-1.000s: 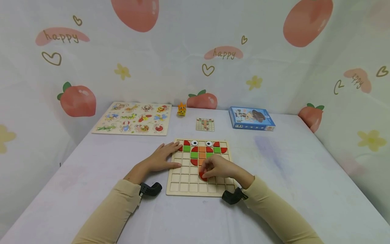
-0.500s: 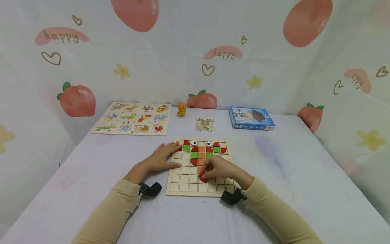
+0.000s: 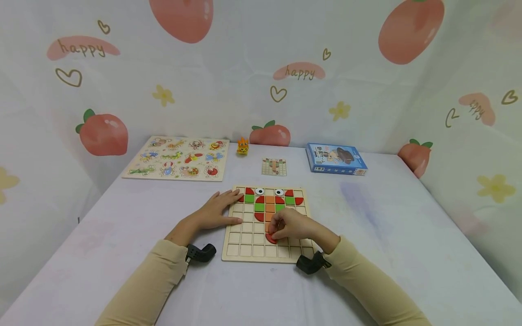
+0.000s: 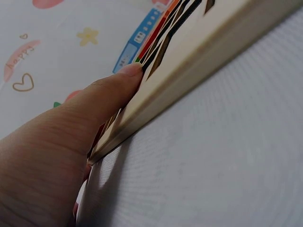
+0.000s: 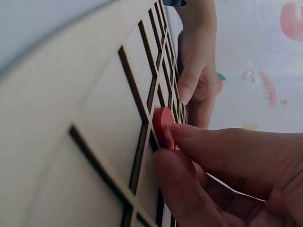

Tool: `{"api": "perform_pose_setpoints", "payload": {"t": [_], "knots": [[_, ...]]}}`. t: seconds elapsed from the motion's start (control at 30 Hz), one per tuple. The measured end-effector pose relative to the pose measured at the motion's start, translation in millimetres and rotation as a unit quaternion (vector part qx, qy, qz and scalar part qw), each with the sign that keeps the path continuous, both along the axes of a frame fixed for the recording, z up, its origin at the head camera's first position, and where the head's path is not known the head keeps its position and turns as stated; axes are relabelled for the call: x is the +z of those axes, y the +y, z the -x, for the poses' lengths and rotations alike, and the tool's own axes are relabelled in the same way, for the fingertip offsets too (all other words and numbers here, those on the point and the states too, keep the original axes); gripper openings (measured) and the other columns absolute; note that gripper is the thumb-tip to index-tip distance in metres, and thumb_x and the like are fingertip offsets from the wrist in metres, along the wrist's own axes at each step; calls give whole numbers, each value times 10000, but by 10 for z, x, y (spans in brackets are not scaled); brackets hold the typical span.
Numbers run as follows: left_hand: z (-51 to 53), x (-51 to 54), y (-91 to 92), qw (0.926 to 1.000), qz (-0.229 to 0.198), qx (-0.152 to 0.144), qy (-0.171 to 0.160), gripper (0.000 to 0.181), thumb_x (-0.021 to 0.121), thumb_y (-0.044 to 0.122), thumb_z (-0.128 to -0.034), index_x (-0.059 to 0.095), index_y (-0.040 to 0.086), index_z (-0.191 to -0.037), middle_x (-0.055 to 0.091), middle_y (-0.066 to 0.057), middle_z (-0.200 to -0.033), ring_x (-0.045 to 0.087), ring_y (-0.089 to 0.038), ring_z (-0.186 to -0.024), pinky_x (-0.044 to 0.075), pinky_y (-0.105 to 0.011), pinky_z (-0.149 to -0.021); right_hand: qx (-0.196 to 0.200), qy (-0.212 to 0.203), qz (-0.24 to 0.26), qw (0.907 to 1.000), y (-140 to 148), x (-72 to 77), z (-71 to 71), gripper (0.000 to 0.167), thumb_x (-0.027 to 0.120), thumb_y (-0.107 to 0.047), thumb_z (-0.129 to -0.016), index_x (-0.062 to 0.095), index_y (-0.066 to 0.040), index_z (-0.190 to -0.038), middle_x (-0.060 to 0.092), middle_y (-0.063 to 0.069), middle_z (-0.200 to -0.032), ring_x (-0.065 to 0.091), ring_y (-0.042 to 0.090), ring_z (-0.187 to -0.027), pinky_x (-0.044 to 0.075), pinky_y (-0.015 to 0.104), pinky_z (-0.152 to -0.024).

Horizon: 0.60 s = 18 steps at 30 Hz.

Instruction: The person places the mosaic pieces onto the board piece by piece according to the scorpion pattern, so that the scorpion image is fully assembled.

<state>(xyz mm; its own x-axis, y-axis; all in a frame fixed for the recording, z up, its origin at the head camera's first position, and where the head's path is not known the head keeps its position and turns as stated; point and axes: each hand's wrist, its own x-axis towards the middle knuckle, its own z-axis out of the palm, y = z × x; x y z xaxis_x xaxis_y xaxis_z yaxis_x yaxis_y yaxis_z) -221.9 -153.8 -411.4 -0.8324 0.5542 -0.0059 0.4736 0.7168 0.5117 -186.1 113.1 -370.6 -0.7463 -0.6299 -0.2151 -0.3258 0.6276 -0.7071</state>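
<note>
A wooden grid board point(image 3: 245, 250) lies on the table, with red, green and orange pieces and two eye pieces set in its cells. Thumb and finger of my right hand point(image 3: 295, 224) pinch a red rounded piece point(image 5: 162, 124) just below the orange column. In the right wrist view that piece stands a little proud of the grid; its far side is hidden. My left hand point(image 3: 216, 212) rests over the board's left edge, fingers spread, thumb lying on the wood in the left wrist view.
Behind the board lies a small pattern card point(image 3: 274, 167). A blue box point(image 3: 336, 158) is at the back right, an insect puzzle board point(image 3: 177, 158) at the back left. Near the card stands an orange toy figure point(image 3: 242, 146). A printed cloth point(image 3: 228, 68) hangs behind.
The red piece under my right fingers has shifted slightly toward me and shows a different side of its outline. My left hand stays where it was.
</note>
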Motion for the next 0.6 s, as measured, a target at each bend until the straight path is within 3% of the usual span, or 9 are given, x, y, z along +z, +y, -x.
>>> {"api": "perform_pose_setpoints", "payload": {"t": [0.23,0.33,0.47,0.6], "knots": [[3,-7,-3,10000,-10,1,-13,822,627,529,-820,300,148,-1471,223,-64,-1553,158,-291,-1443,36,-529,-1168,-34,10,102,9999,149,89,-12,75,696,-156,-831,695,-98,-879,644,-12,-816,547,115,-731,483,224,-669],[5,-11,-3,10000,12,4,-15,824,621,536,-821,295,151,-1473,218,-60,-1554,155,-289,-1445,36,-527,-1169,-41,-348,433,9984,242,137,-18,140,687,-173,-840,696,-72,-937,647,-1,-821,567,131,-723,506,245,-674],[4,-10,-3,10000,33,21,1,823,618,536,-824,293,148,-1473,219,-60,-1554,155,-291,-1444,39,-527,-1169,-119,-1050,1032,9890,354,178,-31,239,675,-165,-852,675,17,-1008,635,7,-758,587,144,-664,540,280,-655],[5,-5,-6,10000,18,5,-23,824,620,532,-824,292,145,-1473,217,-62,-1555,151,-295,-1444,35,-529,-1169,-98,-1357,1396,9808,474,212,-75,321,673,-155,-854,634,93,-1054,639,-14,-754,592,122,-634,549,272,-649]]}}
